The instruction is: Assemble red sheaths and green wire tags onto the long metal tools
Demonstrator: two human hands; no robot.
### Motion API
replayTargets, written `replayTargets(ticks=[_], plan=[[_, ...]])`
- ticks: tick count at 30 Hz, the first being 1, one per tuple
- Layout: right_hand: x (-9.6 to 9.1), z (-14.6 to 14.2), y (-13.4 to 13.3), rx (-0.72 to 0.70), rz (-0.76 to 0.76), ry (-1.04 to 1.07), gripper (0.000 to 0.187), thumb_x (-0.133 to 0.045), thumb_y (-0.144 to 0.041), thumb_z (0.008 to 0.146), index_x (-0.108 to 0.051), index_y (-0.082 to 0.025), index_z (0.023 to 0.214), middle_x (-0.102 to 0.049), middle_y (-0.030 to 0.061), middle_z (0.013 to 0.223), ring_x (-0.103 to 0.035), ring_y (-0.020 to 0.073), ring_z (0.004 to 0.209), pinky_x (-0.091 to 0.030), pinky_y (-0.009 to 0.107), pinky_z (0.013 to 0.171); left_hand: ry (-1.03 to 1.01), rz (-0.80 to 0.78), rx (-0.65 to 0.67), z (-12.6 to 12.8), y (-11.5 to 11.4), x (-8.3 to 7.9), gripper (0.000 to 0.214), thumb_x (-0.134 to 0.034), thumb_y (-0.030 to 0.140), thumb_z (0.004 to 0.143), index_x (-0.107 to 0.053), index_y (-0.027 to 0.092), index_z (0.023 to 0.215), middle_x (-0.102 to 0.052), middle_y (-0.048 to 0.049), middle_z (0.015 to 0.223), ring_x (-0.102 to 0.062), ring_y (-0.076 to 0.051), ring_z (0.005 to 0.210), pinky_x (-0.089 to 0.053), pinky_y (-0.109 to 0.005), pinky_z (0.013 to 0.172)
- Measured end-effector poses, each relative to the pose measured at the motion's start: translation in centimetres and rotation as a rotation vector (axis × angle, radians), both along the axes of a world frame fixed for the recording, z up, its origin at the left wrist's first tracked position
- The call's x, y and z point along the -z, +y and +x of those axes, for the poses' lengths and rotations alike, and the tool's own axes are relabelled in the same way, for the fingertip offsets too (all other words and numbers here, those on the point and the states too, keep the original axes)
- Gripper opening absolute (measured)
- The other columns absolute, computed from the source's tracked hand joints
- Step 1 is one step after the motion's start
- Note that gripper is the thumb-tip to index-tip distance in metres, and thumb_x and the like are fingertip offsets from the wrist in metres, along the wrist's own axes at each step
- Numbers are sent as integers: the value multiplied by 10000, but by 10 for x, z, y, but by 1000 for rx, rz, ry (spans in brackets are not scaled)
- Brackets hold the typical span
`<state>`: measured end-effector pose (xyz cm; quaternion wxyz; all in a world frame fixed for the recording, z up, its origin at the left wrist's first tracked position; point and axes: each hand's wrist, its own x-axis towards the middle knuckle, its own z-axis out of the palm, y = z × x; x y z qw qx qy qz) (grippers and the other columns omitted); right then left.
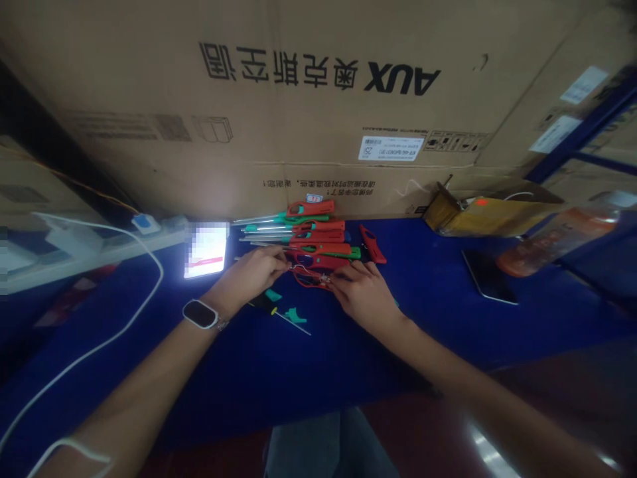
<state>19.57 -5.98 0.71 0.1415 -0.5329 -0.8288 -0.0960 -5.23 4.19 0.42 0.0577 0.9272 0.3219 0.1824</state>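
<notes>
My left hand (256, 269), with a watch on its wrist, is closed in a pinch on a red lighter part with thin wires (308, 273) lying on the blue table (438, 312). My right hand (361, 289) presses closed fingers on the same red piece from the right. Just behind them lies a stack of red and green long-nosed lighters (308, 232) with metal tubes pointing left. A loose red shell (372, 244) rests beside the stack. Small green pieces and a thin rod (293, 317) lie near my left wrist.
A lit phone (206, 249) lies left of the stack. A large cardboard box (308, 99) stands behind the table. A dark phone (488, 275) and a yellow packet (478, 216) are at the right. A white cable (124, 325) and power strip (149, 229) run along the left.
</notes>
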Motion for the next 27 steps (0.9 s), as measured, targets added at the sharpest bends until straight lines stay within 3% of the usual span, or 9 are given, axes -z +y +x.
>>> replayTargets(ticks=[4,6,9,15,18,21,24,27], plan=[[2,-4,-11,27,18,-56,354,-505,-369,998,-694,-113,1153,-718,144,1113,-584,286,1047,-366,415,879,35,17,-12,1,-3,-2,246,-522,217,956,-748,192,862,-665,-55,919,-642,-172,759,-479,-309,711],[2,-3,-11,29,14,-69,336,-516,-330,994,-674,-111,1194,-716,143,1111,-585,287,1047,-374,410,870,43,24,-6,0,-3,-3,245,-517,204,955,-746,193,869,-673,-59,955,-652,-180,783,-486,-315,721],[2,0,-5,17,-21,-89,284,-508,-243,993,-672,-126,1193,-715,128,1038,-598,268,1009,-395,387,835,43,24,0,0,-2,-3,225,-525,187,948,-745,208,906,-681,-57,1004,-666,-194,855,-499,-323,766],[-3,3,10,-20,-60,-124,266,-549,-248,977,-679,-115,1167,-683,129,1048,-609,265,998,-408,377,820,97,13,-93,-2,-4,-8,216,-552,179,913,-713,218,1050,-676,-68,1082,-664,-239,942,-522,-357,781],[-4,2,12,-35,-50,-121,254,-543,-246,980,-685,-119,1148,-679,128,1040,-608,256,985,-407,378,826,47,56,-115,0,-11,-14,331,-617,183,848,-677,222,1171,-653,-84,1176,-629,-276,1063,-499,-434,919],[-3,2,12,-35,-35,-109,273,-505,-263,999,-693,-123,1137,-676,125,1036,-608,253,982,-405,381,833,-64,23,-34,6,-16,-18,394,-677,293,850,-648,213,1235,-653,-88,1194,-603,-274,1119,-474,-448,985],[-3,3,11,-33,-36,-106,279,-506,-266,997,-693,-124,1148,-675,127,1039,-606,256,990,-403,379,826,-149,-76,62,16,-16,-18,304,-658,379,903,-693,201,1147,-688,-76,1111,-639,-230,1037,-498,-393,940],[-4,4,11,-36,-46,-105,270,-545,-252,977,-687,-116,1162,-673,128,1036,-601,254,991,-401,372,810,-191,-137,104,23,-9,-13,187,-656,338,916,-737,206,1021,-700,-58,1022,-661,-200,943,-508,-355,873]])
